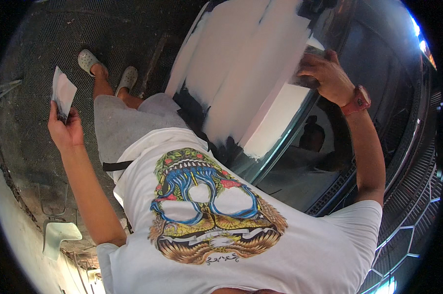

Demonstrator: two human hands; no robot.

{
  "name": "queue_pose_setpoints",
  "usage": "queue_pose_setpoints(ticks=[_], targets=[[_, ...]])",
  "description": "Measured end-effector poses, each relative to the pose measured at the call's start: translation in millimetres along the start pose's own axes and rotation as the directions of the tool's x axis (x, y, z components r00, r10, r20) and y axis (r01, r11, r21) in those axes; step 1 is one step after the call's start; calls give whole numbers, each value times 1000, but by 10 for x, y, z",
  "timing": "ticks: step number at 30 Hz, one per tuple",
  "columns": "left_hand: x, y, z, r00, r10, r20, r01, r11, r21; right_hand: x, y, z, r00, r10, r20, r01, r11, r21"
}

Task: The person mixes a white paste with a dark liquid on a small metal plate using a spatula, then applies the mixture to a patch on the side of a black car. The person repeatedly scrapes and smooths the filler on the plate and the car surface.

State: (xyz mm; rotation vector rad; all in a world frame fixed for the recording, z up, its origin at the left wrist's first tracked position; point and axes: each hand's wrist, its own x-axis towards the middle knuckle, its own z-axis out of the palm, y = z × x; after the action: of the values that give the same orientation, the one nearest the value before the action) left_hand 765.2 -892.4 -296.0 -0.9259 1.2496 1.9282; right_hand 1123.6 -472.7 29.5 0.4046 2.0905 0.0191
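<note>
My left hand (67, 130) is raised over the floor at the left, its fingers closed on the lower edge of a flat rectangular plate (64, 93) with a pale pinkish face and dark smears. At the upper right my right hand (326, 73) rests on a dark car body panel, fingers bent and pressed together, slightly smeared by motion. Something thin and dark shows beneath them, but I cannot make out its kind. Broad streaks of pale pink filler (246, 63) cover most of the panel, and a whiter strip (275, 120) runs along its edge below that hand.
Beside the panel is the car's dark glass (304, 152). A dark textured floor (30, 117) lies to the left, beneath my pale clogs (127, 78). A pale chair-like object (59, 237) stands by the wall at lower left. Ridged shutters and hexagonal light tubes (402, 242) appear at right.
</note>
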Motion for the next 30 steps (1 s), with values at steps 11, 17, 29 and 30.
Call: queue_pose_setpoints(ticks=[11, 17, 29, 30], targets=[[26, 28, -52, 998, -41, 49, 43, 998, -37, 273, 463, -54, 998, 57, -8, -57, 998, -22], [40, 54, -54, 997, -25, 71, 26, 1000, -14, 283, 391, -70, 999, 43, 7, -43, 999, 5], [45, 50, -24, 999, -10, 49, 10, 1000, 2, 393, 628, -79, 997, -7, -77, 1, 997, -78], [29, 45, 1, 999, -7, 39, 7, 1000, 12, 376, 617, -61, 997, 1, -83, -8, 996, -84]])
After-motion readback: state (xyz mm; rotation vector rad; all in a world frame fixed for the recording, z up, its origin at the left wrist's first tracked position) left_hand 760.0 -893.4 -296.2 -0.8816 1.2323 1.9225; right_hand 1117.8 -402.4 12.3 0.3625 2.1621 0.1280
